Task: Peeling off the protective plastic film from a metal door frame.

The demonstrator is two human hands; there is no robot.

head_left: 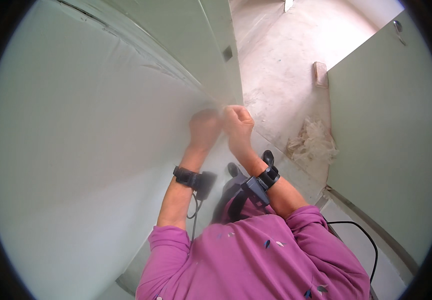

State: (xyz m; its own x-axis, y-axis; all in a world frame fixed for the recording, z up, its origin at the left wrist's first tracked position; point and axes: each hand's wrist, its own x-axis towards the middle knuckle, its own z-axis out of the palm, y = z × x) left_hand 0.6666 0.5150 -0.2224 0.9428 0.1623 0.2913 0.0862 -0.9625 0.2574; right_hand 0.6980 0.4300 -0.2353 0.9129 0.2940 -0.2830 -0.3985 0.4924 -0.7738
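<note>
My left hand (205, 128) is closed, its fingers curled against the corner where the pale wall (86, 130) meets the light green door frame (211, 47). A haze blurs it, and its fingertips are hard to see. Right beside it, my right hand (239, 124) is closed too, thumb and fingers pinched together at the lower part of the frame. If anything is held between the fingers, it is too small or too hidden to make out. Both hands are close together in front of my body.
A light green door (386, 130) stands swung out on the right, with a brick (320, 75) at its foot. Crumpled clear plastic (313, 143) lies on the dusty floor (281, 60) beyond the threshold. A black cable (363, 230) loops at my right side.
</note>
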